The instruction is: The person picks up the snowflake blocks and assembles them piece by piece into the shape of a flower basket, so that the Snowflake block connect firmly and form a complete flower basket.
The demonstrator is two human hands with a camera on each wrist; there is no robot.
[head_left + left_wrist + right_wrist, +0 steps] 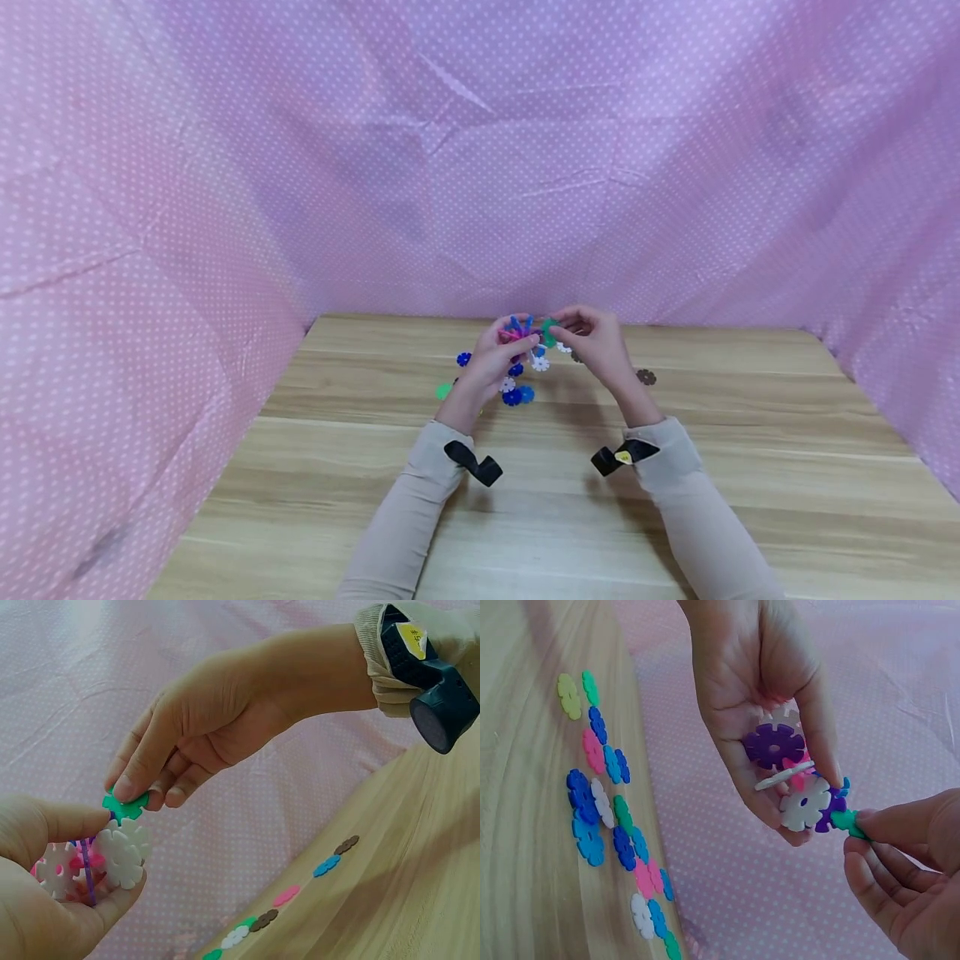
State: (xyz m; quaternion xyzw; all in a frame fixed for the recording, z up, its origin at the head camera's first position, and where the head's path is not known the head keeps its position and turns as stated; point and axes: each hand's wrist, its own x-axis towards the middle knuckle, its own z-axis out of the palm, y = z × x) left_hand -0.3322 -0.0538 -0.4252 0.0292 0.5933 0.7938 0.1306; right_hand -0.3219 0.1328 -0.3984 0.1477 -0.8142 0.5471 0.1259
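Note:
A cluster of interlocked snowflake discs [802, 811] in white, purple, pink and blue is held in my left hand [489, 358], above the far part of the table. In the left wrist view, the thumb lies along one side of the cluster and fingers support it from below. Between thumb and fingertips, my right hand [602, 346] pinches a green snowflake disc [124, 810]. The green disc meets the cluster's edge beside a purple disc [829, 816] and a white one; whether its slot is engaged I cannot tell.
Loose snowflake discs in several colours lie on the wooden table [360, 467] under and around the hands, among them a dark blue disc [464, 358] and a brown disc [647, 377]. A pink dotted cloth [480, 208] hangs behind the table and along both sides.

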